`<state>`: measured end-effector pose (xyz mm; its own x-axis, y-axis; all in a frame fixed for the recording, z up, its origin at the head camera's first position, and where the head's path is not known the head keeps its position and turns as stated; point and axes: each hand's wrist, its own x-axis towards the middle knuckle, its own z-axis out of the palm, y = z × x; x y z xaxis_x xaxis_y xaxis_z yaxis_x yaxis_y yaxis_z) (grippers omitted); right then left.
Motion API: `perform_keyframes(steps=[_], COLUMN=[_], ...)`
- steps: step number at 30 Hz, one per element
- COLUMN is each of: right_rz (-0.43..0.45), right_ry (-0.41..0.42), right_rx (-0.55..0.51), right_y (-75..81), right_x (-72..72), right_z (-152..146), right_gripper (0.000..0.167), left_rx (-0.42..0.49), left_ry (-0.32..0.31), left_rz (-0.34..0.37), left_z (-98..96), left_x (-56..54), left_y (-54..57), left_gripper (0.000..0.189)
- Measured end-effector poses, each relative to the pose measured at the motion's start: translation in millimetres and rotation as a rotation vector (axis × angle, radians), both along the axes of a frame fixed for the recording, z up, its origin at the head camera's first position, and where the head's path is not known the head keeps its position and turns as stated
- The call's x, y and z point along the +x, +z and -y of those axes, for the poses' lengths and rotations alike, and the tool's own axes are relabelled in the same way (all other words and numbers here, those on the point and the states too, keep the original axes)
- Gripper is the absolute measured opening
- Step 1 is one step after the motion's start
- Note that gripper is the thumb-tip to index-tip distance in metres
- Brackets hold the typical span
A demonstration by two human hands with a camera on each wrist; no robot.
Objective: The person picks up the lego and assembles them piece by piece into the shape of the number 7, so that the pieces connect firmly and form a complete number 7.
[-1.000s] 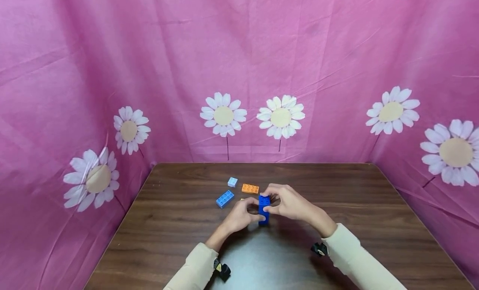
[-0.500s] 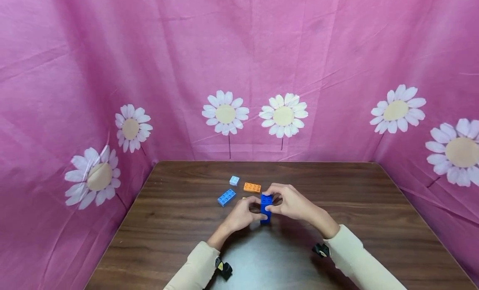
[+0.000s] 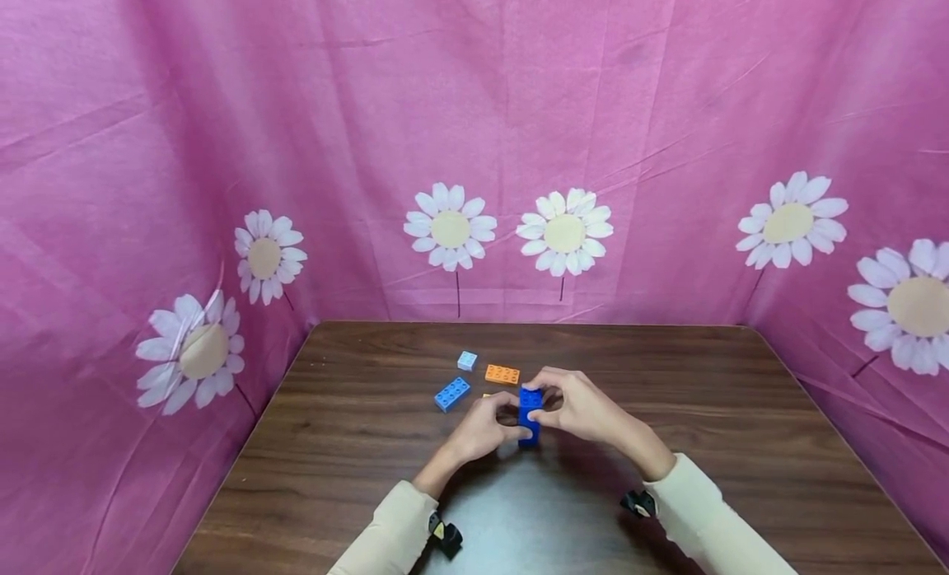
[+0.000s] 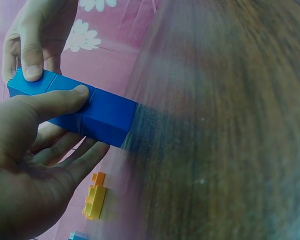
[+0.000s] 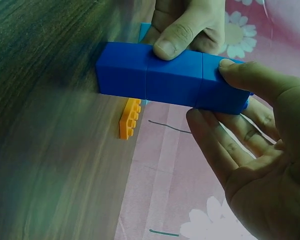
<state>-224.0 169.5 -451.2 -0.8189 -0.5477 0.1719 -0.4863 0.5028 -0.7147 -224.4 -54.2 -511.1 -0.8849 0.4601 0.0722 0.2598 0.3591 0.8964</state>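
Note:
A tower of three dark blue toy building bricks [image 3: 528, 427] stands upright on the table between the hands. My left hand [image 3: 480, 428] pinches it at the middle, thumb on the near side and fingers behind. Higher up, my right hand [image 3: 578, 404] grips the top brick between thumb and fingers. In the left wrist view the bottom brick [image 4: 109, 117] meets the wood, and seams divide the stack. The right wrist view shows the right thumb on the top brick [image 5: 220, 90], with the left thumb across the middle brick [image 5: 175, 77]. Studs show on top of the tower.
Behind the hands on the wooden table [image 3: 334, 443] lie a light blue brick [image 3: 467, 360], an orange brick [image 3: 502, 374] and a blue brick [image 3: 451, 393]. A yellow brick [image 4: 95, 202] is mostly hidden behind the left hand in the head view. Pink flowered cloth [image 3: 334, 147] surrounds the table.
The head view has shifted slightly, so everything appears a little farther right. Both hands keep their hold on the blue tower, with no clear movement against the table.

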Motion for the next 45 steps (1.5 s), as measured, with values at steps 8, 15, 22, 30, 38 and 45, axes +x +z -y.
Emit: perform_keyframes(steps=[8,15,22,30,38,45], right_rz=[-0.040,-0.071,-0.106,-0.080,-0.060,-0.076], right_ry=[-0.014,-0.017,-0.037,-0.033,-0.052,-0.070], right_rx=[0.015,0.022,0.090,0.072,-0.009,-0.115], right_y=[-0.5,-0.5,0.3,0.5,-9.7,-26.7], right_x=[0.7,1.0,1.9,3.1,3.3,6.9], right_z=[4.5,5.7,5.0,-1.0,-4.7,-2.6], right_gripper=[0.032,0.031,0.034,0.037,0.050,0.040], left_rx=[-0.018,-0.013,-0.036,-0.059,-0.032,-0.019], left_ry=[-0.014,-0.016,-0.007,-0.003,-0.007,-0.009], left_rz=[-0.013,-0.018,-0.025,-0.024,-0.020,-0.017], left_z=[3.2,3.6,1.9,0.3,-1.0,-2.2], left_x=[-1.7,-1.7,-2.0,-1.2,-1.7,0.1], left_y=[0.8,1.5,4.6,3.5,0.5,-0.1], left_gripper=[0.033,0.033,0.033,0.034,0.034,0.033])
